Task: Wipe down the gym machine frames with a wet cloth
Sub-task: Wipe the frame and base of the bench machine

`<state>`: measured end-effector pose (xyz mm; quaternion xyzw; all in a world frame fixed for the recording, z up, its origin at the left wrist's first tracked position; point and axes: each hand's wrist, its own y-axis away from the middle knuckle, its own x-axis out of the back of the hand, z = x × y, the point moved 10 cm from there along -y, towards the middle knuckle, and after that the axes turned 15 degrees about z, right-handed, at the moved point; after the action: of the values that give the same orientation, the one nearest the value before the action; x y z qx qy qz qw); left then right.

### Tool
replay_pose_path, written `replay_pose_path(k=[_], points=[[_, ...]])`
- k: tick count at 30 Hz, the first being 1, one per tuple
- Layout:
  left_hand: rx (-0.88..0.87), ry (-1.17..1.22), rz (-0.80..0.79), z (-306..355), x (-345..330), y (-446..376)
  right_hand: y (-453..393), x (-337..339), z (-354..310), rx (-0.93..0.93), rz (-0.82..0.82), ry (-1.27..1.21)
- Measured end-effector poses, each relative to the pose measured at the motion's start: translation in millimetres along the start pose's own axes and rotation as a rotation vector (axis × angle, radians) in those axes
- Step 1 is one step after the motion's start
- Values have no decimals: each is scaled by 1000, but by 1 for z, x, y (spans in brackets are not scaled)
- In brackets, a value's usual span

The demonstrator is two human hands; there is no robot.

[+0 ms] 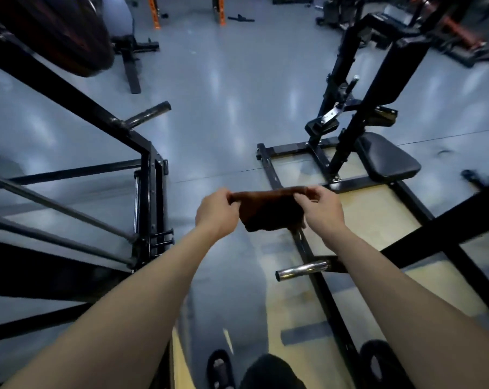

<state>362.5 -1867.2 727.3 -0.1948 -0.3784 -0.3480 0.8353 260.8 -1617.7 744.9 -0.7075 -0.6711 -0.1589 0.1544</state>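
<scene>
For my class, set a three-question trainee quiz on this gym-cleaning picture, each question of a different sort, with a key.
1. True or false: the dark brown folded cloth is pressed flat against a machine frame.
2. Which hands hold the cloth? A) left hand only B) right hand only C) both
3. Fill in: the short shiny chrome peg sticks out from the black steel frame lying on the ____.

Key
1. False: it is stretched in the air between the hands, touching no frame.
2. C: each hand pinches an upper corner.
3. floor
</scene>
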Motion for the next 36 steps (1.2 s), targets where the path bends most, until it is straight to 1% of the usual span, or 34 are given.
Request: replay_pose_path(k=[2, 4, 6, 8, 10, 12, 15, 17, 18, 21, 22, 23, 24, 25, 27, 29, 30, 32, 33, 36], points=[[44, 32, 8, 9, 0, -27, -16, -5, -27, 117, -1, 37], [97, 195, -17, 20, -7, -54, -34, -12, -49, 188, -5, 42], [150, 361, -86, 36, -21, -81, -58, -22, -60, 203, -35, 55], [193, 463, -156, 56, -39, -113, -90, -28, -67, 218, -40, 79], [216, 518, -201, 76, -56, -142, -124, -31, -69, 228, -5, 89], [208, 563, -228, 103, -78, -179, -171, -29, -66, 193, 81, 55], [163, 607, -289, 144, -108, -220, -230, -24, -56, 63, 189, -32], [183, 577, -322, 167, -131, -248, -270, -21, -40, -128, 236, -163], [221, 579, -333, 176, -142, -262, -288, -24, -30, -246, 219, -257], [419, 706, -380, 195, -175, -304, -329, -53, -21, -552, 2, -677], [486, 762, -410, 201, -182, -312, -337, -58, -23, -613, -51, -789], [518, 794, -434, 206, -189, -323, -346, -60, -25, -637, -76, -820], [514, 802, -464, 214, -195, -333, -358, -61, -24, -625, -68, -783], [471, 783, -505, 221, -202, -343, -370, -61, -25, -589, -49, -720], [328, 688, -565, 240, -216, -368, -399, -61, -28, -507, -16, -576], [197, 569, -526, 253, -228, -399, -430, -65, -32, -448, 3, -477], [158, 530, -502, 257, -233, -411, -443, -68, -32, -431, 5, -438], [117, 497, -490, 269, -249, -445, -476, -79, -35, -421, 7, -378], [123, 499, -497, 276, -259, -463, -494, -87, -36, -407, -9, -332], [194, 499, -573, 290, -287, -512, -540, -113, -44, -332, -108, -83]])
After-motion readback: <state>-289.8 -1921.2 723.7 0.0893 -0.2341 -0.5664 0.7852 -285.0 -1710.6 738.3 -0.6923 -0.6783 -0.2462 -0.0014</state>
